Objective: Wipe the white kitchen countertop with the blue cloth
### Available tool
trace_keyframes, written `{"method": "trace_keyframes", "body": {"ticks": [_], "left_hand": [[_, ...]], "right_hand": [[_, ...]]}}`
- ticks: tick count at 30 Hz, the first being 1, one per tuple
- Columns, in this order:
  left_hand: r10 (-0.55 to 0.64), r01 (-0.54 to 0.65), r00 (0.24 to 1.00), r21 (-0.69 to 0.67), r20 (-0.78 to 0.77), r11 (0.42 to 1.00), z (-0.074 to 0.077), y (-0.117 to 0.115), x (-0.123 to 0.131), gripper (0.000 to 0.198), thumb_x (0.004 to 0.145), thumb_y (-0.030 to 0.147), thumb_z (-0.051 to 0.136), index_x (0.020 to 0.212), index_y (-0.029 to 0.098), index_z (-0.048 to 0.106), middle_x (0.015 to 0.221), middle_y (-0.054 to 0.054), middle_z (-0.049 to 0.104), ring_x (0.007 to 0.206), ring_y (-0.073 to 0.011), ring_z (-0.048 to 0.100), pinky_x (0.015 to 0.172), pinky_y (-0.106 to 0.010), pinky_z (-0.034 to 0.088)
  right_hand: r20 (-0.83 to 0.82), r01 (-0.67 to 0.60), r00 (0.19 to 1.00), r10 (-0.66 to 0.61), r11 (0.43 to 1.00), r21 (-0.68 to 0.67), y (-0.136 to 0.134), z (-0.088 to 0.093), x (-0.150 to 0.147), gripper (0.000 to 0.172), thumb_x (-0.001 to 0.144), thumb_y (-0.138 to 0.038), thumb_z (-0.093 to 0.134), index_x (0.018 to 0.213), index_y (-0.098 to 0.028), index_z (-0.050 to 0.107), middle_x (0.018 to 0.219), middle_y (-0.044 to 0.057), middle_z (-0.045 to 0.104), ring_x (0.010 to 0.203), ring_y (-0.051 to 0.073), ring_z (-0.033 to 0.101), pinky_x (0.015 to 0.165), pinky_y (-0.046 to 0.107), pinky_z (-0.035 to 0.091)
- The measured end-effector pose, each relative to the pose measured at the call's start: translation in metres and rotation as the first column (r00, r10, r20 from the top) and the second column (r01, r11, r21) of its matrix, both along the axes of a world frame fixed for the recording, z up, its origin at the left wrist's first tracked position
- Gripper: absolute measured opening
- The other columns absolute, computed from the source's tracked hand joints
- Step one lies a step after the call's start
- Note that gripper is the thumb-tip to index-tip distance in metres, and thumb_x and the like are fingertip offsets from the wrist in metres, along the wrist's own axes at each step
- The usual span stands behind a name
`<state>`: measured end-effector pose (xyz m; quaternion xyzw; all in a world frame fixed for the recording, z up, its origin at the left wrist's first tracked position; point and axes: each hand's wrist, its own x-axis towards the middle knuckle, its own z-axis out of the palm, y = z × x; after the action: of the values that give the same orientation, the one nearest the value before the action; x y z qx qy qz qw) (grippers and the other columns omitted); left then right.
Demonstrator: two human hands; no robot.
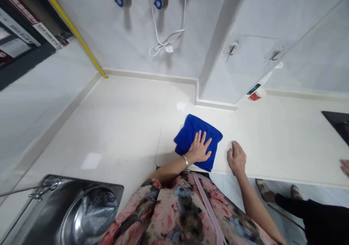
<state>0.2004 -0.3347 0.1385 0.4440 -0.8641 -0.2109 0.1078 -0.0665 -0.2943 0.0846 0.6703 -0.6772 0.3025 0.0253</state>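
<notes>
My left hand (200, 148) lies flat with fingers spread on a folded blue cloth (191, 126), pressing it against the white countertop (122, 125). A silver bracelet (185, 161) circles that wrist. To the right of the cloth, apart from it, my right hand (236, 158) rests at the counter's front edge with its fingers curled together. Nothing shows in its grasp.
A metal sink (89, 216) with a faucet (43, 190) is at lower left. A yellow pipe (76, 34) runs down the left corner. Valves and a looped white cable (160, 44) hang on the wall. A red-and-white cup (257, 94) stands behind the pillar. Another person (321, 216) stands at right.
</notes>
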Motion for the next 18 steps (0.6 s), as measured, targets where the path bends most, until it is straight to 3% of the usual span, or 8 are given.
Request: {"method": "trace_keyframes", "body": {"ticks": [5, 7, 9, 11, 14, 15, 18], "left_hand": [[-0.260, 0.258, 0.963, -0.027, -0.066, 0.966, 0.004, 0.017, -0.005, 0.075, 0.099, 0.043, 0.065, 0.166, 0.015, 0.047, 0.180, -0.025, 0.020, 0.168, -0.0489, 0.003, 0.136, -0.069, 0.015], [-0.285, 0.281, 0.944, -0.046, -0.165, 0.959, 0.005, 0.015, 0.003, 0.065, 0.097, 0.039, 0.068, 0.157, 0.016, 0.059, 0.175, -0.022, 0.037, 0.167, -0.0429, 0.020, 0.136, -0.064, 0.022], [-0.254, 0.247, 0.924, -0.060, -0.286, 0.967, 0.004, 0.009, 0.019, 0.051, 0.098, 0.033, 0.065, 0.147, 0.019, 0.068, 0.167, -0.016, 0.052, 0.161, -0.0312, 0.041, 0.134, -0.051, 0.034], [-0.167, 0.155, 0.918, -0.063, -0.360, 0.986, 0.003, -0.001, 0.045, 0.045, 0.105, 0.028, 0.053, 0.145, 0.018, 0.069, 0.163, -0.014, 0.058, 0.152, -0.0211, 0.054, 0.129, -0.041, 0.044], [0.096, -0.121, 0.921, -0.042, -0.377, 0.992, 0.001, -0.021, 0.096, 0.049, 0.107, 0.023, 0.038, 0.145, 0.011, 0.066, 0.160, -0.020, 0.060, 0.150, -0.0227, 0.057, 0.129, -0.048, 0.045], [0.286, -0.318, 0.886, -0.028, -0.364, 0.948, 0.001, -0.027, 0.113, 0.046, 0.106, 0.023, 0.041, 0.142, 0.015, 0.068, 0.154, -0.015, 0.066, 0.145, -0.0202, 0.061, 0.127, -0.045, 0.048], [0.479, -0.513, 0.819, -0.028, -0.316, 0.858, 0.002, -0.040, 0.150, 0.048, 0.102, 0.021, 0.044, 0.144, 0.011, 0.065, 0.157, -0.019, 0.062, 0.154, -0.0260, 0.052, 0.132, -0.055, 0.039]], "right_hand": [[0.170, -0.007, 0.985, 0.015, 0.999, -0.046, -0.001, 0.000, -0.008, 0.051, 0.107, -0.037, 0.035, 0.144, -0.013, 0.061, 0.145, 0.021, 0.065, 0.137, 0.031, 0.062, 0.119, 0.059, 0.051], [0.238, 0.058, 0.971, -0.040, 0.996, -0.068, 0.001, 0.005, -0.006, 0.053, 0.107, -0.040, 0.034, 0.144, -0.013, 0.060, 0.141, 0.022, 0.066, 0.135, 0.032, 0.063, 0.118, 0.062, 0.052], [0.260, 0.096, 0.963, -0.071, 0.992, -0.085, 0.002, 0.012, 0.005, 0.055, 0.107, -0.042, 0.033, 0.147, -0.013, 0.056, 0.141, 0.022, 0.066, 0.134, 0.033, 0.062, 0.117, 0.063, 0.051], [0.245, 0.045, 0.969, -0.023, 0.995, -0.085, 0.001, 0.019, 0.030, 0.055, 0.108, -0.042, 0.034, 0.150, -0.014, 0.054, 0.145, 0.021, 0.064, 0.137, 0.031, 0.059, 0.121, 0.060, 0.049], [0.189, -0.119, 0.974, 0.124, 0.992, -0.037, -0.004, 0.026, 0.086, 0.051, 0.108, -0.041, 0.040, 0.151, -0.019, 0.057, 0.154, 0.014, 0.062, 0.148, 0.029, 0.052, 0.130, 0.055, 0.040], [0.120, -0.176, 0.978, 0.172, 0.984, 0.019, -0.006, 0.027, 0.106, 0.054, 0.108, -0.040, 0.041, 0.155, -0.019, 0.055, 0.160, 0.014, 0.057, 0.156, 0.032, 0.044, 0.133, 0.061, 0.033], [-0.061, -0.254, 0.961, 0.271, 0.946, 0.201, -0.006, 0.032, 0.149, 0.061, 0.106, -0.043, 0.049, 0.162, -0.018, 0.050, 0.171, 0.016, 0.044, 0.164, 0.042, 0.026, 0.133, 0.071, 0.020]]}}
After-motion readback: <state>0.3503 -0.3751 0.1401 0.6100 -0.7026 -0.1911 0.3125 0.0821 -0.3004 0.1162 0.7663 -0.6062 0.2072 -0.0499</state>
